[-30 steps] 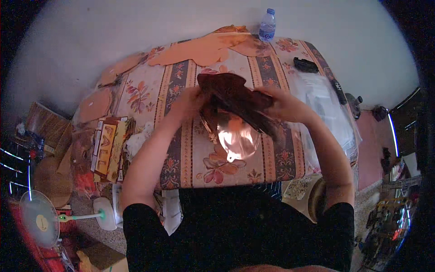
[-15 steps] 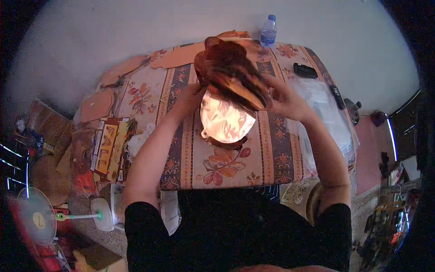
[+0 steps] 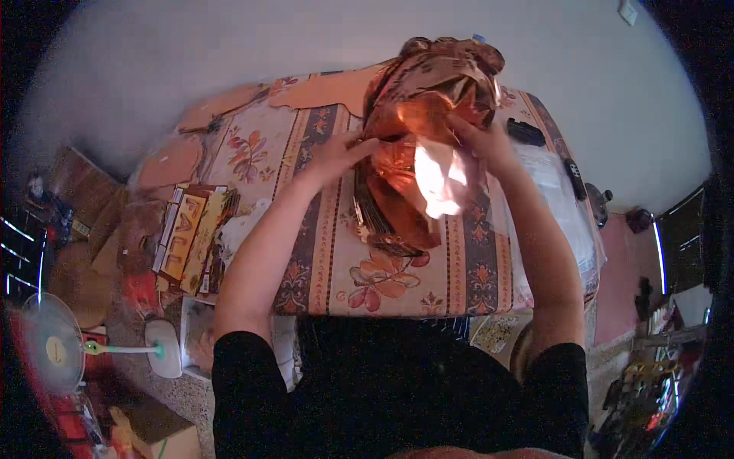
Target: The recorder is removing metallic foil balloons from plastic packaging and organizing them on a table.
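A stack of shiny copper-coloured foil sheets (image 3: 397, 172) with rounded outlines lies in the middle of the cloth-covered table. Its upper sheets are lifted and curled toward the far side, and one patch glares white with reflected light. At the left edge of the foil, my left hand (image 3: 336, 159) grips it with thumb and fingers. My right hand (image 3: 487, 145) holds a raised, crumpled part on the other side. Some fingertips of both hands are hidden by the foil.
Flat peach-coloured pieces (image 3: 325, 90) lie along the table's far left. Yellow-and-brown packets (image 3: 191, 237) are at the left edge. Clear plastic sleeves (image 3: 554, 206) and a black object (image 3: 525, 132) lie to the right. A fan (image 3: 57, 344) stands at lower left.
The foil has been spread out and its upper sheets swung toward the far right, now hiding most of the water bottle. My right hand has moved up a little; the left has shifted onto the foil's edge.
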